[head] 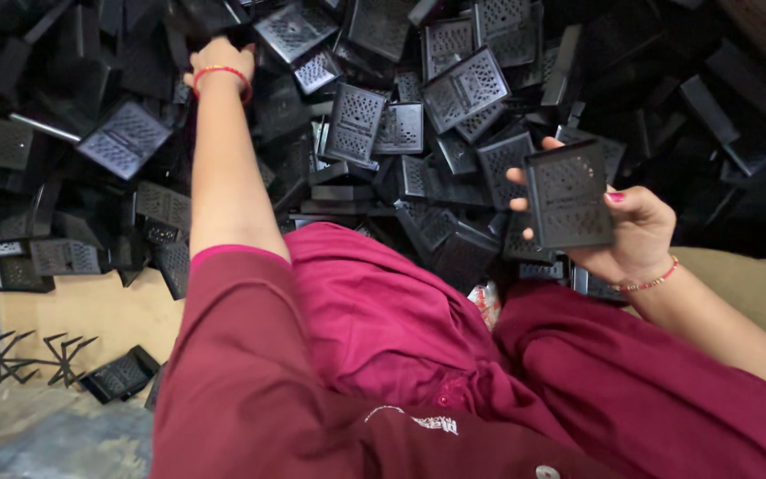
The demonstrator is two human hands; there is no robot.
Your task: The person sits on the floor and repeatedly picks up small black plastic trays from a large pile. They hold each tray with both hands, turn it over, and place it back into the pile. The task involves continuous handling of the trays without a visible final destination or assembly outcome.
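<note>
Resting flat against the right hand, a black perforated plastic panel stands nearly upright with its vented face turned toward the person, seemingly so the grid of holes can be looked over. The fingers curl round its far edge while the thumb presses the near edge, so the panel is pinched between them and held above the heap, at the pile's near right side.

The left hand is stretched far out across the heap of black panels, toward its far left part. A red thread bracelet circles the wrist. Its fingers sink among the pieces and are mostly hidden, so I cannot tell whether they are spread or closed on anything.

Panels lie jumbled at every angle, some face up with their holes showing, some on edge. Below the arms the person's dark red clothing fills the near side. At the near left, brown cardboard covers the floor, with one stray panel and two spiky black metal pieces on it.
</note>
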